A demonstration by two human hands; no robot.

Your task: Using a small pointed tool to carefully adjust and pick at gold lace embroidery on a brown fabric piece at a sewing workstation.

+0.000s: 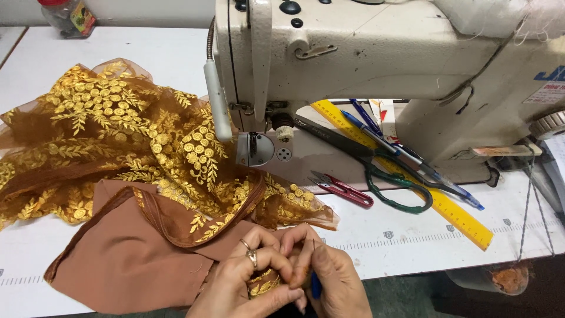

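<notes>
The left hand [250, 277] pinches the brown cloth [135, 259] with gold net [118, 129] at the table's near edge, and the right hand [329, 277] grips a small blue tool [316, 285], whose sharp tip might poke a finger or tear threads.

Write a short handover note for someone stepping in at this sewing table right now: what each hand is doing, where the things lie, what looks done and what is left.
Left hand: pinching a fold of the brown fabric with gold embroidery at the table's near edge.
Right hand: closed on a small blue-handled tool, its thin tip at that same fold.
The rest of the embroidered net is heaped left of the sewing machine; nothing sits under the needle.
Red thread snips, big scissors, yellow ruler and pens lie on the machine bed, untouched.
Done so far: cannot tell. Left: the handwork on this edge.
</notes>
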